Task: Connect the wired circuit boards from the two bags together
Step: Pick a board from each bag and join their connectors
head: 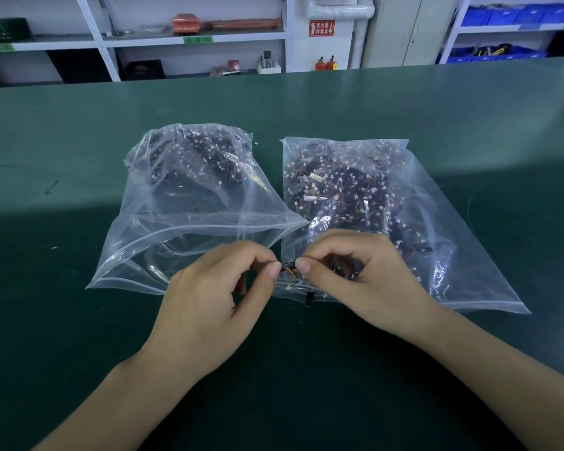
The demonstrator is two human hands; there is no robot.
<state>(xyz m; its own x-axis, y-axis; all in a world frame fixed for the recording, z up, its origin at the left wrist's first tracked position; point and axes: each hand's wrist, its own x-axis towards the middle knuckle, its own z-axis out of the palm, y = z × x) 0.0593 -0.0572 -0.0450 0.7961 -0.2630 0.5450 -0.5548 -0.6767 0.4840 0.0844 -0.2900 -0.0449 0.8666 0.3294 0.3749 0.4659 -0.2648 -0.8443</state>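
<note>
A small dark board (pixel 288 265) lies with its long axis left to right, held just above the near edges of two bags. The left hand (pixel 215 294) pinches its left end between thumb and forefinger, and the right hand (pixel 355 275) pinches its right end the same way. Thin yellow and red wires (pixel 292 277) curl down from the board toward the counter (pixel 469 109). The left bag (pixel 189 203) and right bag (pixel 365 203), both clear plastic, lie side by side on the green counter, touching near the middle. Each holds a dark heap of wired boards with small white connectors, piled mostly at its far end. Shelves (pixel 189 37) stand beyond the counter.
</note>
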